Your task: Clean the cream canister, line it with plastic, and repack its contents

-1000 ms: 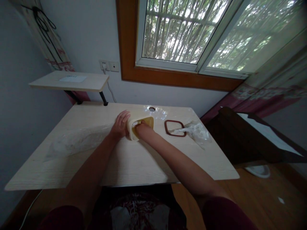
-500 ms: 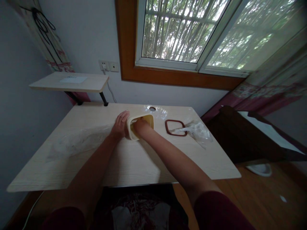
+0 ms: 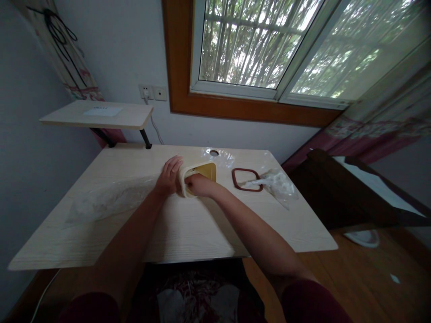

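A cream bin (image 3: 209,171) with a rounded square mouth sits at the middle of the table, its opening tilted toward me. My left hand (image 3: 170,176) lies against its left outer side and steadies it, the thumb side hidden. Inside the mouth, close to the left rim, is my right hand (image 3: 198,185), fingers curled; what they pinch, if anything, is hidden. To the right, a reddish-brown rounded square ring (image 3: 246,169) lies flat. A crumpled clear plastic bag (image 3: 279,185) partly overlaps it.
Another clear plastic sheet or bag (image 3: 104,199) is spread on the left of the table (image 3: 188,237). A raised shelf (image 3: 72,114) with a paper label stands at the back left. A cable hole (image 3: 213,153) is near the back edge. Dark furniture (image 3: 316,193) stands to the right.
My right hand has drawn back a little from deep inside the bin toward its left rim, so more of the inner wall shows. My left hand stays in place.
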Available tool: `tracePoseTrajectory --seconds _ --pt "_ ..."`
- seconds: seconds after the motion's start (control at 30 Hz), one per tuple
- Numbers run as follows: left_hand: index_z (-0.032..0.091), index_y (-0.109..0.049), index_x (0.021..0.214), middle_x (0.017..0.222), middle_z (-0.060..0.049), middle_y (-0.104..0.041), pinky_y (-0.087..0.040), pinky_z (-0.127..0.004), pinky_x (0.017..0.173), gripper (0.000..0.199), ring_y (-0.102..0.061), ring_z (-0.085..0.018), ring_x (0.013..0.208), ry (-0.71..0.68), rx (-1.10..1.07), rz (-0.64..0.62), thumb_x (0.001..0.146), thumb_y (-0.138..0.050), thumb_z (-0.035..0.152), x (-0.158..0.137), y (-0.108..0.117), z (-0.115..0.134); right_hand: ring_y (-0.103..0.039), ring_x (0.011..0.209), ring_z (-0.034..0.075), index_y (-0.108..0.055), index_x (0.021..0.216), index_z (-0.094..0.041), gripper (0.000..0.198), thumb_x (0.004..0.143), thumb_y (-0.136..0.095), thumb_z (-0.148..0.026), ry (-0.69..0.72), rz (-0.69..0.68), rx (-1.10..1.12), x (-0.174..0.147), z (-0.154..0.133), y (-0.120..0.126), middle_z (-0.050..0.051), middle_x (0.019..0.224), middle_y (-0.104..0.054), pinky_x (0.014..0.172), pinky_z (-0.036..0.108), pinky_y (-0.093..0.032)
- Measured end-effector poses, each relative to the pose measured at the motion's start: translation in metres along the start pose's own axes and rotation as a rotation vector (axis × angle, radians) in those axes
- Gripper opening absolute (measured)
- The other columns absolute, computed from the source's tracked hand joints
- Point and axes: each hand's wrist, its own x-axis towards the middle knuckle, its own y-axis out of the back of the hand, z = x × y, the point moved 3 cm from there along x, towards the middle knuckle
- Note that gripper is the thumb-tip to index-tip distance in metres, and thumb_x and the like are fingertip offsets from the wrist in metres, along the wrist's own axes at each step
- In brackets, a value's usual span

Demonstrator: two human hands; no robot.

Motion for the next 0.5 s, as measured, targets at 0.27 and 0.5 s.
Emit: tracePoseTrajectory --seconds 0.27,0.5 --pt "0.018 -0.023 0.159 0.155 -0.023 -0.042 -0.039 -0.067 0.115 0.062 -0.037 -0.037 0.148 0.011 0.024 0.005 0.101 -0.043 0.026 -0.002 -0.003 -0.003 -0.07 0.102 0.019 -0.076 0.113 -0.016 0.039 0.088 -0.052 0.002 0.174 0.161 0.156 -0.057 -0.006 -0.004 0.012 0.109 -0.078 0.094 0.028 -0.047" --pt "0.017 -0.023 0.158 0.154 -0.024 -0.042 -0.039 -0.064 0.116 0.062 -0.036 -0.037 0.149 0.001 0.051 -0.009 0.1 -0.045 0.025 0.0 -0.002 0.001 -0.07 0.102 0.021 -0.078 0.106 -0.015 0.034 0.086 -0.055 0.0 0.181 0.116 0.112 -0.024 0.008 -0.013 0.012 0.107 -0.078 0.093 0.028 -0.047"
